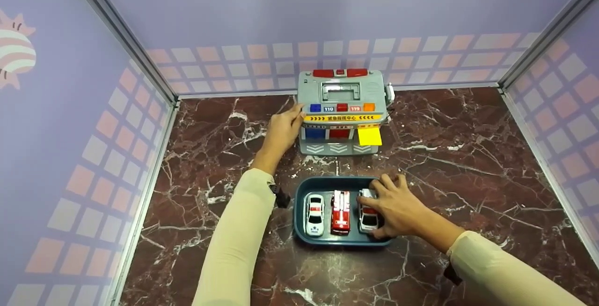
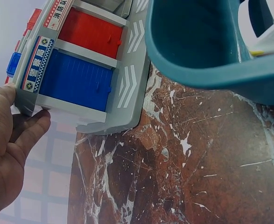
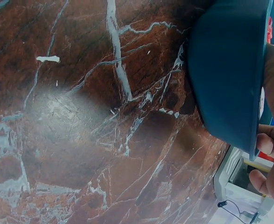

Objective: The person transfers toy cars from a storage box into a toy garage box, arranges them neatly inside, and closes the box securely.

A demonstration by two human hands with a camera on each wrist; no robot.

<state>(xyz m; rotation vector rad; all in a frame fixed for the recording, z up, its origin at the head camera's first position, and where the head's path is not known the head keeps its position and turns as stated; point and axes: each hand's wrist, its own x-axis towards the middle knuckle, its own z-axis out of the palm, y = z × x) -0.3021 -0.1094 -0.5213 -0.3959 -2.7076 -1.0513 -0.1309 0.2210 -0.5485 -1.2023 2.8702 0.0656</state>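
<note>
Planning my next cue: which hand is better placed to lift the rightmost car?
Probably the right hand: it is over that car in the tray, while the left hand holds the toy station, farther away.

pale yellow sleeves [image 1: 236, 238] are worn with small black wrist devices [image 1: 281, 198].

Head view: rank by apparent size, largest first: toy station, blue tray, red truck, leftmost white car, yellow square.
1. Toy station
2. Blue tray, about as wide but less tall
3. Red truck and leftmost white car: too alike to rank
4. Yellow square
</note>
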